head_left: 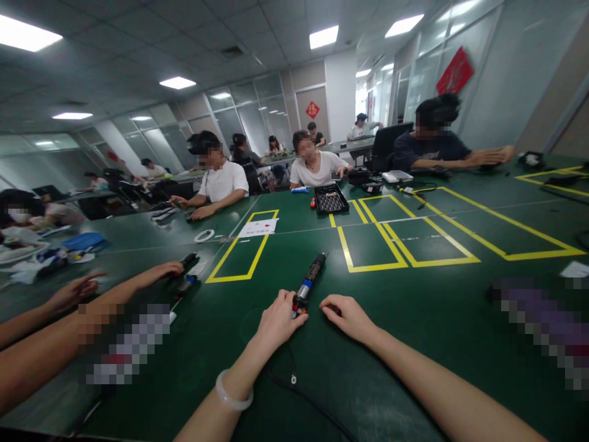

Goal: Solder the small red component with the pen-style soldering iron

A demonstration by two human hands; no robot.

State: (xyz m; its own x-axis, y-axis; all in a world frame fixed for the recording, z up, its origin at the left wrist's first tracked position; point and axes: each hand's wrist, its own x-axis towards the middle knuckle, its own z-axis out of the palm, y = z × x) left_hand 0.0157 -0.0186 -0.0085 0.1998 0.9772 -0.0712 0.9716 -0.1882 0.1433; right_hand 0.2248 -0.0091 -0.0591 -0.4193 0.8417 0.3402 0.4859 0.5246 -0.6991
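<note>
On the green table, my left hand (279,318) is closed around the lower end of what looks like an electric screwdriver (311,279). Its casing seems to be off in part, with a silver and blue section and small red parts showing by my fingertips. The thin tip points away from me. To the right of it, my right hand (348,316) rests on the table with fingers loosely bent, apart from the tool; a dark gap shows inside the curl. A black cord (317,408) and a small white ring (293,380) lie between my forearms.
At left, another person's hand (168,270) reaches toward a similar tool (186,285). Yellow tape outlines (375,268) mark the table. Farther back are a white paper (258,228), a coiled white cable (204,236) and a black tray of small parts (331,200). Several people sit around.
</note>
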